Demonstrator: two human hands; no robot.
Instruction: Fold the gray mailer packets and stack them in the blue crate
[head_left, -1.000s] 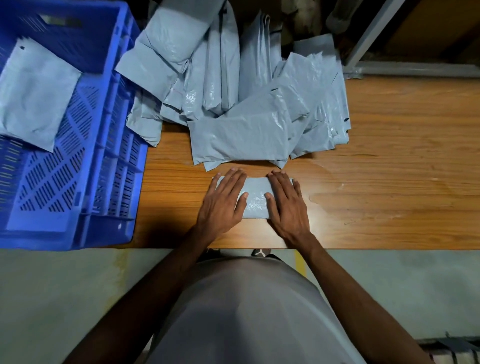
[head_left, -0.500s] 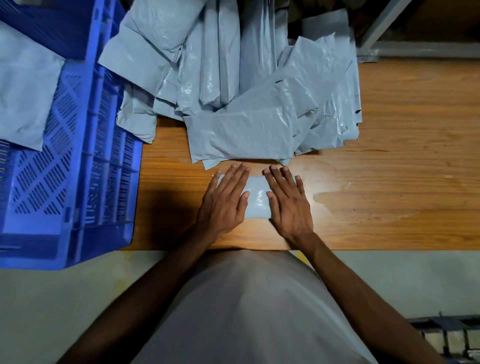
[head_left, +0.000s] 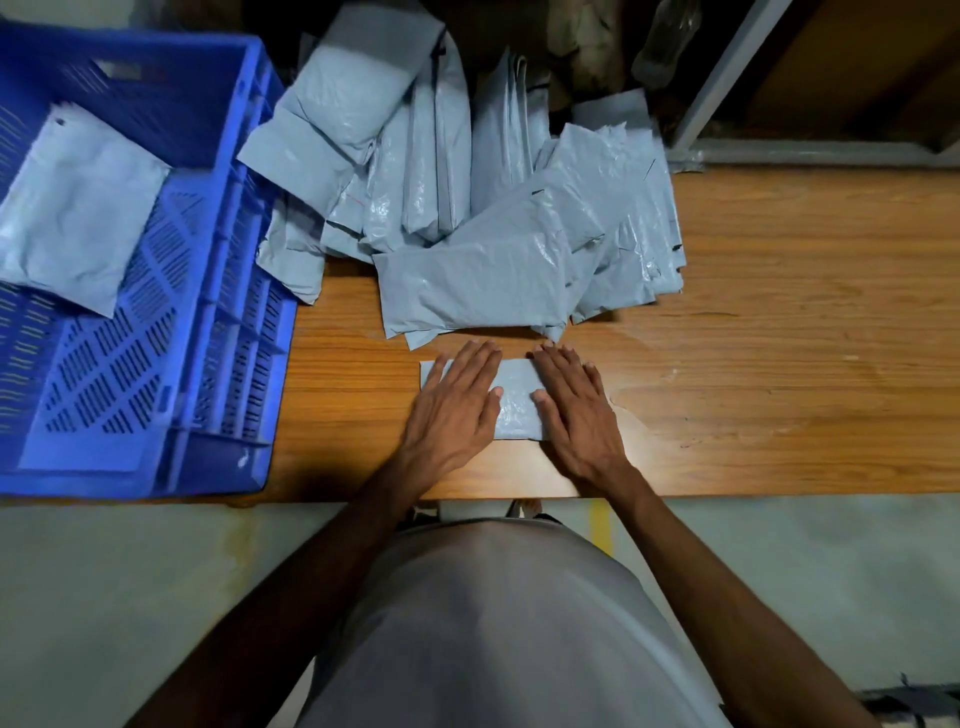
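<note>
A small folded gray mailer packet (head_left: 515, 395) lies flat on the wooden table (head_left: 779, 364) near its front edge. My left hand (head_left: 457, 410) presses on the packet's left part with straight fingers. My right hand (head_left: 576, 410) presses flat on its right part, so only the middle strip shows between them. Behind the hands a heap of unfolded gray mailers (head_left: 478, 208) spreads across the back of the table. The blue crate (head_left: 208, 322) stands at the left, and one gray packet (head_left: 78, 208) lies inside it toward the far left.
A grey metal frame (head_left: 727, 83) and a dark gap run behind the table at the upper right. Bare wood stretches to the right of my hands. The table's front edge lies just below my wrists, with the grey floor (head_left: 104, 597) beneath.
Both hands stay flat on the folded packet. The left hand has slid slightly left, baring more of the packet's middle. The camera view has shifted, bringing more of the crate into sight.
</note>
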